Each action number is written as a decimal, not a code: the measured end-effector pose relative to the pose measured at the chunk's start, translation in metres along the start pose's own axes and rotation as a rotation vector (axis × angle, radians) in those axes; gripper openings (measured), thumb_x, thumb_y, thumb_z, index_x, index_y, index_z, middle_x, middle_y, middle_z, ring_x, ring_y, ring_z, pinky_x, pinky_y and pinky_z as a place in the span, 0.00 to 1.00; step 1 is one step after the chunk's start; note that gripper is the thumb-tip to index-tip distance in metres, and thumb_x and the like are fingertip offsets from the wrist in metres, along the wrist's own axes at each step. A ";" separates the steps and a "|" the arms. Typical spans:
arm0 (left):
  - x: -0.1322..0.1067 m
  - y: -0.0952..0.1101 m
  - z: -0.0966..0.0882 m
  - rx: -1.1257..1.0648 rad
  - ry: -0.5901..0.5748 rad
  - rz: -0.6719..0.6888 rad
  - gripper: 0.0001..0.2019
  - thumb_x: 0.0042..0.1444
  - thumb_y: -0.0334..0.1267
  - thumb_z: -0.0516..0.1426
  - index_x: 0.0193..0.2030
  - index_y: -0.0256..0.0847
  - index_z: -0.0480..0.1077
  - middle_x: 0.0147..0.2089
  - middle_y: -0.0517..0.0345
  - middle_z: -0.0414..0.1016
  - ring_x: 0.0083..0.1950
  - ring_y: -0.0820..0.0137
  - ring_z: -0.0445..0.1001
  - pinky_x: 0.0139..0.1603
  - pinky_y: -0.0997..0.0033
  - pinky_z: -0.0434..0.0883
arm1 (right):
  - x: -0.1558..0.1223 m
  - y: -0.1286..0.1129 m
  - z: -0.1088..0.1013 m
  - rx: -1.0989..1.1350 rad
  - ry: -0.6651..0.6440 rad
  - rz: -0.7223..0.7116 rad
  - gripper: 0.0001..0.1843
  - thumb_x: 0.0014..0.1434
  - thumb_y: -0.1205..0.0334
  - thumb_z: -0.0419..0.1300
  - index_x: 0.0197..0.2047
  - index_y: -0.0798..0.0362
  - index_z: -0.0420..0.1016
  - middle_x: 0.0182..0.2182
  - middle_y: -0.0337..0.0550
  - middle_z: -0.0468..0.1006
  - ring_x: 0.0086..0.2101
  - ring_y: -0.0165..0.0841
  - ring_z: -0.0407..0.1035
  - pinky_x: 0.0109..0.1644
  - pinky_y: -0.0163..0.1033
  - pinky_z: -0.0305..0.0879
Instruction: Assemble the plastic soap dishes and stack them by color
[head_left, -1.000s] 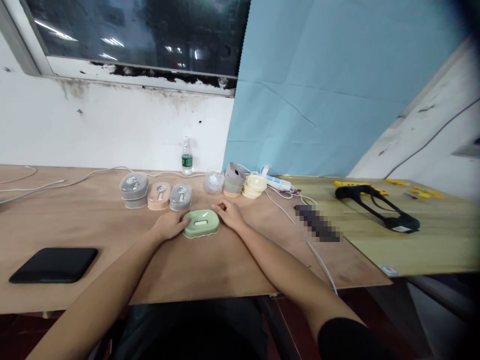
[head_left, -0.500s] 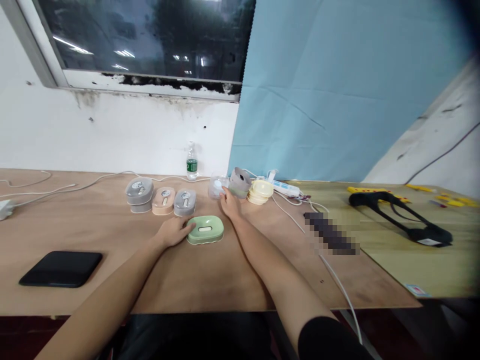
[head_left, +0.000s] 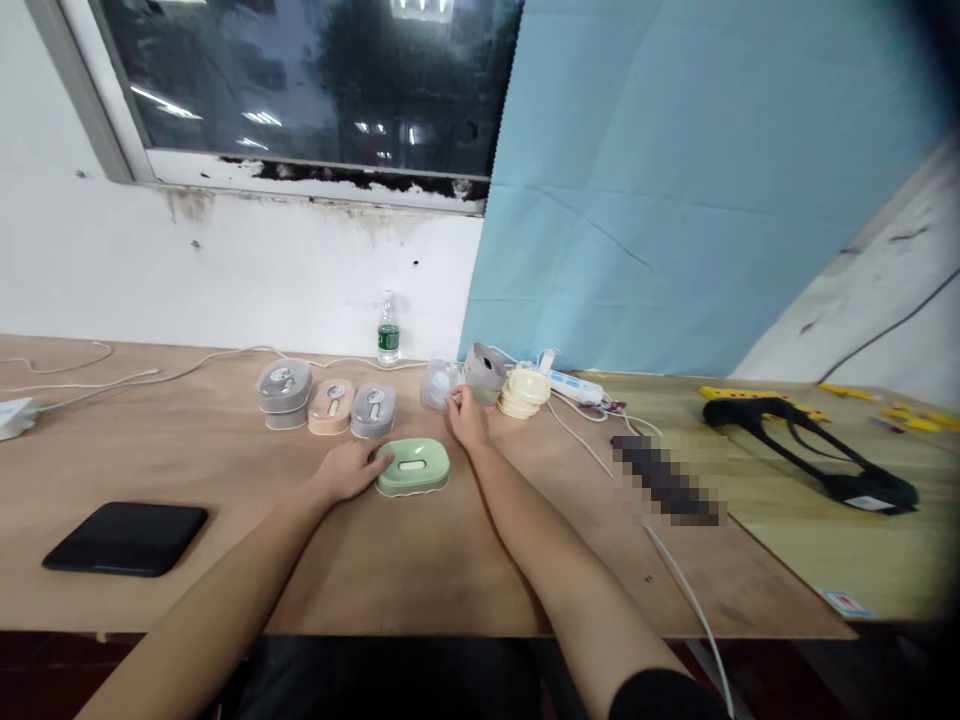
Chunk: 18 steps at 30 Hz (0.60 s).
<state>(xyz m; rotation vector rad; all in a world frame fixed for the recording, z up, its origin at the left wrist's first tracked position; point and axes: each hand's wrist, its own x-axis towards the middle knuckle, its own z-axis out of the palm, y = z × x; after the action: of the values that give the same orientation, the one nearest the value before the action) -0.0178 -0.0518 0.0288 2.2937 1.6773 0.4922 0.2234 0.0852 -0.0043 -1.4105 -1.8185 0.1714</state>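
A pale green soap dish point(head_left: 412, 483), oval with a light slot in its middle, lies on the brown table in front of me. My left hand point(head_left: 349, 470) grips its left end, the thumb over the rim. Farther off, my right hand point(head_left: 468, 418) has its fingertips drawn together at the near edge of a clear plastic lid point(head_left: 437, 384). A grey dish point(head_left: 485, 366) sits tilted just behind that hand, beside a stack of cream dishes point(head_left: 523, 392). To the left stand lidded dishes: a grey stack point(head_left: 284, 405), a pink one point(head_left: 331, 410) and a grey one point(head_left: 373, 413).
A water bottle point(head_left: 388, 330) stands by the wall. White cables and a power strip point(head_left: 574, 386) run along the back. At left lies a flat black case point(head_left: 126, 538); a blurred-out dark object point(head_left: 667, 482) and a black frame point(head_left: 810, 455) are at right.
My right fingers have drawn together at the clear lid's near edge, where they were reaching over it before. My left hand stays on the green dish. The view has shifted slightly.
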 end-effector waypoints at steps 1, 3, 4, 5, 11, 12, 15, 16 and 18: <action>0.000 0.000 0.000 -0.002 -0.003 0.000 0.22 0.62 0.54 0.44 0.50 0.47 0.71 0.42 0.53 0.78 0.43 0.60 0.75 0.40 0.67 0.66 | 0.001 0.001 0.001 0.016 0.009 0.007 0.15 0.62 0.55 0.49 0.48 0.51 0.65 0.29 0.40 0.76 0.33 0.37 0.70 0.36 0.37 0.59; -0.001 0.000 -0.001 -0.012 -0.013 -0.001 0.23 0.62 0.54 0.44 0.52 0.47 0.71 0.43 0.53 0.78 0.44 0.60 0.75 0.41 0.68 0.66 | 0.001 0.002 0.001 0.045 0.034 0.019 0.15 0.61 0.53 0.50 0.47 0.51 0.64 0.29 0.40 0.75 0.32 0.37 0.70 0.35 0.37 0.59; -0.001 -0.001 -0.001 -0.015 -0.014 -0.001 0.23 0.62 0.54 0.44 0.54 0.47 0.69 0.44 0.53 0.78 0.45 0.60 0.75 0.41 0.68 0.66 | 0.000 0.001 0.001 0.062 0.052 0.022 0.14 0.60 0.53 0.50 0.46 0.51 0.64 0.30 0.40 0.75 0.32 0.37 0.70 0.35 0.37 0.59; -0.001 -0.001 -0.001 -0.018 -0.012 0.000 0.24 0.62 0.54 0.44 0.56 0.47 0.68 0.45 0.53 0.78 0.46 0.60 0.74 0.42 0.68 0.66 | -0.001 0.000 -0.001 0.083 0.074 0.019 0.15 0.60 0.51 0.50 0.45 0.51 0.63 0.31 0.41 0.75 0.32 0.37 0.70 0.35 0.37 0.59; 0.001 -0.006 0.005 -0.011 0.021 -0.002 0.28 0.62 0.57 0.42 0.59 0.44 0.64 0.46 0.49 0.77 0.47 0.58 0.74 0.43 0.65 0.67 | -0.044 -0.015 -0.029 0.294 0.089 -0.066 0.18 0.58 0.45 0.52 0.43 0.51 0.60 0.24 0.37 0.69 0.25 0.34 0.66 0.33 0.37 0.61; 0.002 -0.006 0.006 -0.009 0.032 -0.014 0.28 0.62 0.57 0.42 0.59 0.43 0.64 0.46 0.48 0.77 0.48 0.57 0.74 0.44 0.65 0.67 | -0.055 -0.018 -0.036 0.334 0.080 -0.077 0.18 0.59 0.45 0.51 0.42 0.50 0.60 0.24 0.37 0.70 0.25 0.33 0.66 0.33 0.37 0.62; 0.006 -0.006 0.009 -0.024 0.076 -0.067 0.28 0.62 0.57 0.42 0.60 0.42 0.62 0.47 0.47 0.77 0.50 0.57 0.74 0.45 0.63 0.67 | -0.082 -0.028 -0.056 0.475 0.015 -0.083 0.18 0.59 0.43 0.51 0.40 0.50 0.61 0.27 0.39 0.71 0.27 0.32 0.66 0.32 0.37 0.63; 0.007 -0.006 0.009 -0.043 0.107 -0.075 0.28 0.63 0.56 0.42 0.60 0.42 0.62 0.48 0.47 0.76 0.50 0.57 0.74 0.46 0.63 0.67 | -0.088 -0.032 -0.061 0.528 -0.027 -0.066 0.18 0.59 0.43 0.52 0.39 0.50 0.61 0.26 0.39 0.71 0.26 0.32 0.66 0.31 0.36 0.63; 0.007 -0.006 0.009 -0.103 0.205 -0.051 0.26 0.64 0.54 0.41 0.60 0.42 0.63 0.50 0.48 0.75 0.52 0.57 0.73 0.49 0.62 0.67 | -0.094 -0.038 -0.066 0.639 -0.115 0.002 0.19 0.57 0.41 0.55 0.37 0.50 0.62 0.23 0.36 0.69 0.23 0.29 0.64 0.27 0.34 0.61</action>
<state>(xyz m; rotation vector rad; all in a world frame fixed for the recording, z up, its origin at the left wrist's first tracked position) -0.0178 -0.0435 0.0193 2.1836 1.7521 0.8065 0.2423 -0.0329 0.0126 -0.9584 -1.6409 0.7740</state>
